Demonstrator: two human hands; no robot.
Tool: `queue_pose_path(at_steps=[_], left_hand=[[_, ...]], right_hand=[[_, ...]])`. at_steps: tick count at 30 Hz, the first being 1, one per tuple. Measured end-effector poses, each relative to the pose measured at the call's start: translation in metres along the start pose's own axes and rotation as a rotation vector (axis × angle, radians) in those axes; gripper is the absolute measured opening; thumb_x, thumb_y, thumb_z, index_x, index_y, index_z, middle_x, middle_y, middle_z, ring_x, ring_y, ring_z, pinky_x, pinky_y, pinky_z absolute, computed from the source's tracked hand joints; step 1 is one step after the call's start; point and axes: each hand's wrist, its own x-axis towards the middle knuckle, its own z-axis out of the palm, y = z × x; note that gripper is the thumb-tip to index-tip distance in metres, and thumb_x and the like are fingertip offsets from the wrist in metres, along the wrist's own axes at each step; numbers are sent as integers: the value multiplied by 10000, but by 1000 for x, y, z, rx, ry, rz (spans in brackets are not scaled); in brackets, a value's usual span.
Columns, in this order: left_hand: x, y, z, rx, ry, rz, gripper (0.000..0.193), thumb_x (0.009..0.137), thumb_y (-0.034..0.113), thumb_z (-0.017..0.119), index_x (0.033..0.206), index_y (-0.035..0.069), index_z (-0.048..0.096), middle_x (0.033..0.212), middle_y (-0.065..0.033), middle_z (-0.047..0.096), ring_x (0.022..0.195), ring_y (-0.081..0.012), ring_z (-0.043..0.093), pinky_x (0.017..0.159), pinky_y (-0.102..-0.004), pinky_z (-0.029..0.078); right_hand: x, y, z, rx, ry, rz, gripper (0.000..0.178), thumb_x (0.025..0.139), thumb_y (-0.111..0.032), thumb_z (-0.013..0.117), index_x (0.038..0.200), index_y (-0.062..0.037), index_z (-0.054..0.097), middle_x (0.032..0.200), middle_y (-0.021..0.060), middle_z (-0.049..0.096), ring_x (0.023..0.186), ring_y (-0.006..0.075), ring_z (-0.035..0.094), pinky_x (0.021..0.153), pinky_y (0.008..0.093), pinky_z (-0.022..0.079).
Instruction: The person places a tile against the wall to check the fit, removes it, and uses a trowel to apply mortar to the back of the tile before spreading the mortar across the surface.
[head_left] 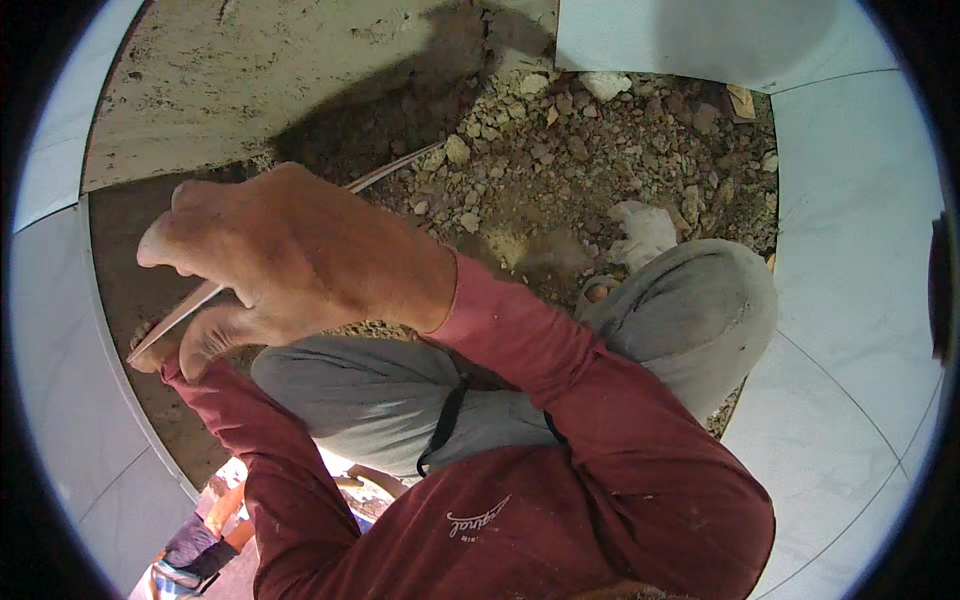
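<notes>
As right hand (300, 240) holds strip (175, 323), lettering (478, 519) shows.

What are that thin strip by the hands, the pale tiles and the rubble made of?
Thin strip: perhaps wood or plastic; slender, brownish with a pale edge, so it's uncertain.
Pale tiles: probably ceramic or porcelain, smooth, with faint marbling and thin joints.
Rubble: seemingly stone, mortar and soil, matte; rough, dusty, irregular lumps.
</notes>
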Motion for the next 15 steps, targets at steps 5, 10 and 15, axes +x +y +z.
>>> queue_pose_path(at_steps=[5, 10, 15], left_hand=[[-18, 12, 4, 6, -10, -82, 199, 937, 238, 467, 1003, 53, 502, 924, -97, 559, 815, -251, 569, 670, -414, 511], [-53, 63, 46, 19, -42, -248, 272, 965, 276, 471, 1086, 41, 536, 1013, -105, 589, 899, -259, 598, 727, -426, 533], [-129, 156, 112, -14, -110, -465, 348, 993, 314, 476, 1168, 28, 570, 1103, -113, 618, 983, -266, 626, 785, -439, 554]], right_hand=[[4, 5, 14, -53, -18, 21, 417, 721, -379, 804, 860, -72, 557, 778, 89, 568, 639, 299, 631, 534, 406, 517], [14, 8, 5, 29, -115, 97, 357, 760, -388, 760, 831, -78, 598, 790, 113, 581, 679, 299, 653, 602, 427, 534], [20, 5, 18, 38, -138, 92, 360, 701, -292, 830, 824, -99, 553, 746, 52, 505, 627, 253, 564, 545, 399, 449]])
